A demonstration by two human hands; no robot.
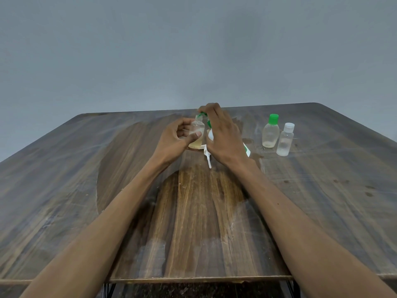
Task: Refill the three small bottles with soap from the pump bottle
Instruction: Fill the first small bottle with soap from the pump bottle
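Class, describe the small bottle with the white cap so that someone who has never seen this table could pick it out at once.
Start at the wooden table and look to its far right side, where two small capped bottles stand upright together. The white-capped bottle is the nearer, right-hand one. Its neighbour, the green-capped bottle, is wider; this one is slimmer and looks clear.

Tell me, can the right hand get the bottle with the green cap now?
Probably not right away. The right hand is busy pressing the pump bottle. The green-capped bottle stands just to its right on the table, with nothing between, so once freed it likely could.
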